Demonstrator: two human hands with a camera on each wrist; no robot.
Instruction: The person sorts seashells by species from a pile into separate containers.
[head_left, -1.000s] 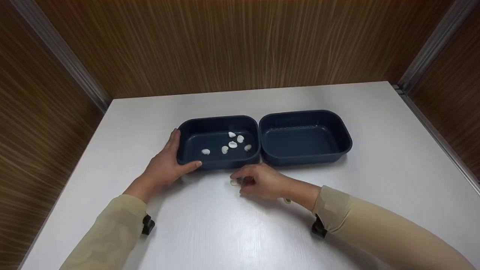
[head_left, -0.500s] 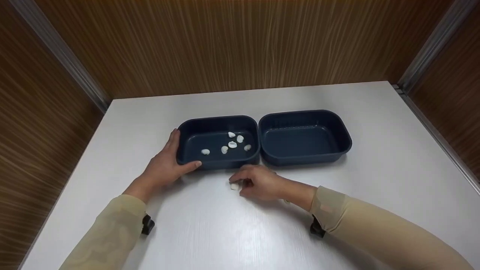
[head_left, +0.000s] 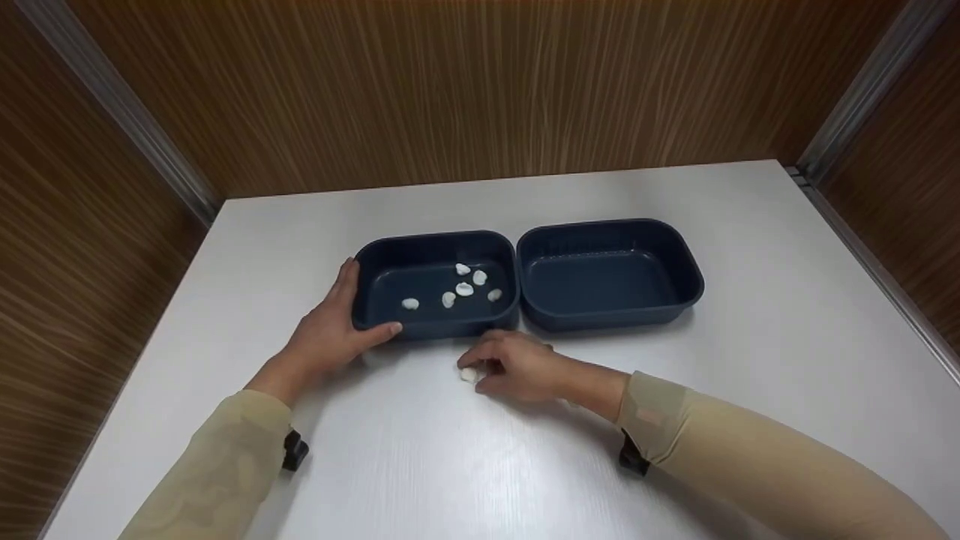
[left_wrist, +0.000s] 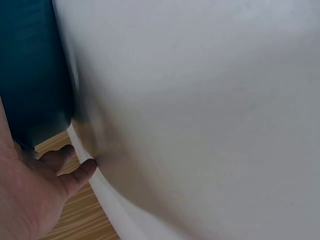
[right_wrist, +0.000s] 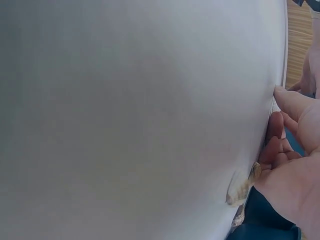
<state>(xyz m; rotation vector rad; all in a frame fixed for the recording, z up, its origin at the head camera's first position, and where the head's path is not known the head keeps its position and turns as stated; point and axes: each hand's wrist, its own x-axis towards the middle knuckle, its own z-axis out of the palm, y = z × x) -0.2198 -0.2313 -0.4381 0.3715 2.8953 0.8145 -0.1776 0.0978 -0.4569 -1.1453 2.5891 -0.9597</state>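
In the head view my left hand (head_left: 330, 330) rests on the left end of a dark blue box (head_left: 435, 328), thumb along its front wall and fingers at its side. Several small white seashells (head_left: 464, 289) lie in that box. In front of the box, my right hand (head_left: 521, 367) pinches a whitish seashell (head_left: 469, 374) between thumb and forefinger at the table top. Its far side is hidden by the fingers. More seashells (right_wrist: 237, 192) lie on the table beside the right hand in the right wrist view, largely hidden by that hand in the head view.
A second dark blue box (head_left: 611, 285) stands against the right end of the first, with nothing visible in it. Both are on a white table (head_left: 420, 465). Wood-grain panels (head_left: 480, 90) rise behind and at both sides.
The seashell at my right fingertips has turned and shifted slightly toward the front edge. My right hand has moved very slightly left. My left hand stays on the box.
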